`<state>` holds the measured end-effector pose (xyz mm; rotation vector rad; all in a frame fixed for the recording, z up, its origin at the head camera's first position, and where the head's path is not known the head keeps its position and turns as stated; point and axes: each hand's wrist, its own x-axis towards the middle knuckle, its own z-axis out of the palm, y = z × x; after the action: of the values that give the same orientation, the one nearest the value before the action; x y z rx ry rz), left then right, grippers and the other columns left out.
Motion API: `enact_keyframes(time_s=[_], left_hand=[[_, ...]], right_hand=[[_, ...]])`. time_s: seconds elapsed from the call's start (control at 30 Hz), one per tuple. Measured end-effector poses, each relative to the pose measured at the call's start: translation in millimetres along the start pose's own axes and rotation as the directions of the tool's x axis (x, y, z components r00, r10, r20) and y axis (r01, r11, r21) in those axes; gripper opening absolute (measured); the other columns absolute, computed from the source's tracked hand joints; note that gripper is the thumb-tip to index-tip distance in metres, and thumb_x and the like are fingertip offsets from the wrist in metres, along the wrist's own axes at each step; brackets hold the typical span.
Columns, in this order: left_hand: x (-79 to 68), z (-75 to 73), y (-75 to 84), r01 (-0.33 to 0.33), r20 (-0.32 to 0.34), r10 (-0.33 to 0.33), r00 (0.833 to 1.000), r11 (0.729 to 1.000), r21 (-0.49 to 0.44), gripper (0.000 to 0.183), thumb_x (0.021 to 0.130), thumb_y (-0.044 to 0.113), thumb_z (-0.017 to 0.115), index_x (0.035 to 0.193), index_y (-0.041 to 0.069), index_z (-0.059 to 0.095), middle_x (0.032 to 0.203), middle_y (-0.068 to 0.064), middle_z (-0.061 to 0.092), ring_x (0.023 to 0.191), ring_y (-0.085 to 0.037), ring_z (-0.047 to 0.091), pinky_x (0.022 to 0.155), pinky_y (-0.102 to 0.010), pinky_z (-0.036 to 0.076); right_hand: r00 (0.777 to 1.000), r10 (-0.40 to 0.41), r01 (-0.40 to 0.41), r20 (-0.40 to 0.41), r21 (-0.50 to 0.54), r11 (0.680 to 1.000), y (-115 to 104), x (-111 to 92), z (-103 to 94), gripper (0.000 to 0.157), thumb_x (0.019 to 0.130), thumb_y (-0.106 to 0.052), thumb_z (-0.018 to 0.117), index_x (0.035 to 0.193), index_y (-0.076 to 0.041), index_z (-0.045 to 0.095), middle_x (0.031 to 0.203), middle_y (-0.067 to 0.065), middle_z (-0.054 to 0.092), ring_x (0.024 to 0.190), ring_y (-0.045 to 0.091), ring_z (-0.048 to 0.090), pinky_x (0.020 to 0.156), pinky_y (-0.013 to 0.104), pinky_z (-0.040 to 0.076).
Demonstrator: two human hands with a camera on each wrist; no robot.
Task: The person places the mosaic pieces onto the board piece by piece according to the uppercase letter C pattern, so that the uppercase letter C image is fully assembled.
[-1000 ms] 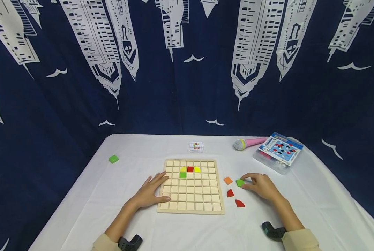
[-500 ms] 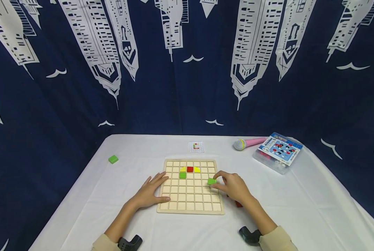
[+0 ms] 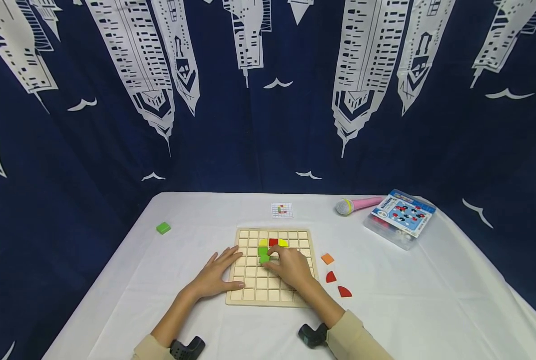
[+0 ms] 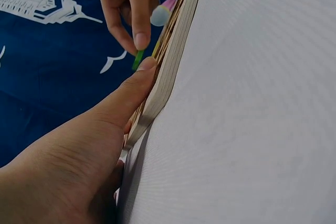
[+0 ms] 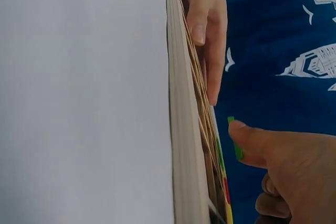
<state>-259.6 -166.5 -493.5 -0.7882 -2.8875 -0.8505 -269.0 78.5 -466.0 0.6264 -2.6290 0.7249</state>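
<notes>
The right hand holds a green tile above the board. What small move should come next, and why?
I would probably lower the held tile into the board, on the near side of the placed green tile. The right hand pinches it over that spot, apart from the board, and the left hand rests on the board's edge.
</notes>
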Motion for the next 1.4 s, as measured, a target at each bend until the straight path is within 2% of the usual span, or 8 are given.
enact_keyframes(time_s=[0.17, 0.37, 0.53, 0.63, 0.73, 0.83, 1.13, 1.4], left_hand=[[0.9, -1.4, 1.8, -0.003, 0.007, 0.003, 1.0, 1.0, 0.007, 0.086, 0.075, 0.062, 0.063, 0.141, 0.013, 0.039, 0.151, -0.004, 0.023, 0.138, -0.027, 0.015, 0.111, -0.049, 0.005], [1.6, -2.4, 3.0, -0.006, 0.008, 0.006, 1.0, 1.0, 0.003, 0.085, 0.075, 0.06, 0.064, 0.141, 0.013, 0.039, 0.151, -0.004, 0.023, 0.138, -0.027, 0.015, 0.111, -0.048, 0.004], [2.4, -0.8, 3.7, 0.001, 0.013, -0.001, 1.0, 1.0, -0.005, 0.085, 0.075, 0.06, 0.065, 0.141, 0.014, 0.039, 0.151, -0.004, 0.023, 0.139, -0.027, 0.015, 0.111, -0.049, 0.004], [2.8, 0.5, 3.4, 0.008, 0.018, -0.008, 1.0, 1.0, 0.004, 0.085, 0.075, 0.06, 0.064, 0.142, 0.015, 0.038, 0.151, -0.004, 0.023, 0.139, -0.027, 0.014, 0.111, -0.048, 0.004], [2.9, 0.7, 3.3, 0.006, 0.014, -0.006, 1.0, 1.0, 0.006, 0.085, 0.075, 0.061, 0.064, 0.142, 0.015, 0.038, 0.151, -0.004, 0.023, 0.139, -0.027, 0.015, 0.111, -0.048, 0.004], [2.2, -0.2, 3.1, 0.005, 0.008, -0.005, 1.0, 1.0, 0.004, 0.085, 0.075, 0.061, 0.064, 0.141, 0.014, 0.039, 0.151, -0.004, 0.023, 0.139, -0.027, 0.015, 0.111, -0.048, 0.005], [-1.4, -2.2, 1.4, -0.015, -0.004, 0.015, 1.0, 1.0, 0.005, 0.086, 0.075, 0.061, 0.064, 0.141, 0.011, 0.039, 0.151, -0.006, 0.024, 0.138, -0.029, 0.017, 0.111, -0.05, 0.006], [-1.0, -1.5, 0.3, -0.007, 0.006, 0.007, 1.0, 1.0, 0.002, 0.087, 0.075, 0.062, 0.063, 0.142, 0.013, 0.038, 0.151, -0.003, 0.022, 0.139, -0.026, 0.015, 0.112, -0.047, 0.004]], right_hand=[[1.0, 0.004, -0.004, 0.025, -0.009, 1.0, -0.7, 2.4, 5.2, 0.03, 0.073, -0.035, 0.077, 0.094, -0.015, 0.069, 0.076, 0.003, 0.069, 0.052, 0.006, 0.048, 0.045, 0.022, 0.041], [1.0, 0.001, -0.001, 0.031, 0.002, 1.0, 1.2, 4.0, 7.6, 0.029, 0.074, -0.035, 0.076, 0.094, -0.015, 0.07, 0.079, 0.002, 0.07, 0.053, 0.006, 0.05, 0.046, 0.022, 0.042], [0.999, 0.007, -0.007, 0.034, -0.004, 1.0, 3.0, 0.9, 5.8, 0.031, 0.073, -0.036, 0.077, 0.096, -0.016, 0.07, 0.073, 0.002, 0.069, 0.055, 0.01, 0.055, 0.046, 0.023, 0.044], [1.0, 0.013, -0.013, 0.011, -0.001, 1.0, 4.5, -3.3, -3.6, 0.032, 0.072, -0.036, 0.077, 0.097, -0.016, 0.069, 0.062, -0.001, 0.064, 0.053, 0.009, 0.051, 0.044, 0.023, 0.041], [0.999, 0.032, -0.032, -0.014, 0.012, 0.999, 9.6, -9.7, -19.8, 0.032, 0.074, -0.034, 0.077, 0.099, -0.016, 0.068, 0.047, -0.006, 0.046, 0.045, 0.006, 0.036, 0.038, 0.022, 0.031], [0.997, 0.059, -0.059, -0.041, 0.005, 0.998, 19.2, -18.6, -38.6, 0.031, 0.075, -0.034, 0.076, 0.099, -0.016, 0.068, 0.045, -0.01, 0.035, 0.043, 0.005, 0.027, 0.037, 0.022, 0.025], [0.981, 0.186, -0.19, -0.063, -0.07, 0.979, 50.9, -56.7, -82.1, 0.035, 0.076, -0.037, 0.075, 0.101, -0.013, 0.068, 0.049, -0.007, 0.035, 0.043, 0.009, 0.03, 0.039, 0.024, 0.025], [0.953, 0.301, -0.298, 0.016, -0.094, 0.95, 68.2, -81.1, -91.0, 0.037, 0.075, -0.038, 0.075, 0.101, -0.013, 0.067, 0.05, -0.005, 0.036, 0.045, 0.011, 0.031, 0.039, 0.025, 0.025]])
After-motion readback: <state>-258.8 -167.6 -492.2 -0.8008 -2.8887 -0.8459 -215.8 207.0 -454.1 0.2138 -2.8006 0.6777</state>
